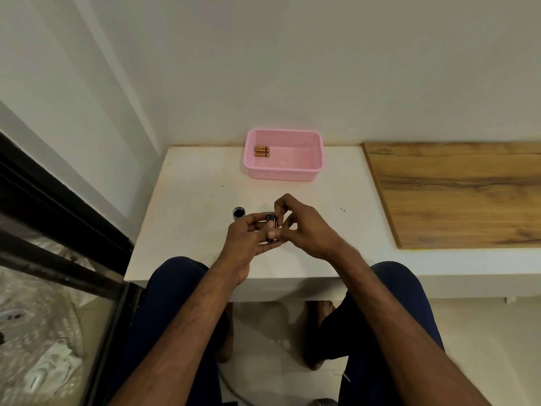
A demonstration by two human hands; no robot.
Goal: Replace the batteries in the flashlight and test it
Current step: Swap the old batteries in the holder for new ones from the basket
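Two hands meet over a smooth white desk point(190, 215). The left hand point(246, 244) curls its fingers point(257, 222) around a small dark cylinder point(270, 217), thumb lying across it. The right hand point(307, 227) pinches the same cylinder at its far end with bent fingers point(282, 204). Whether this is the flashlight body or a battery holder is unclear. Just left of the left fingers, a short silver-rimmed tube point(239, 213) stands upright, its mouth dark. Well beyond the fingers sits a pink perforated plastic basket point(317, 159) holding copper-coloured batteries point(261, 151). Right of the fingers lies a grained wooden board point(453, 194).
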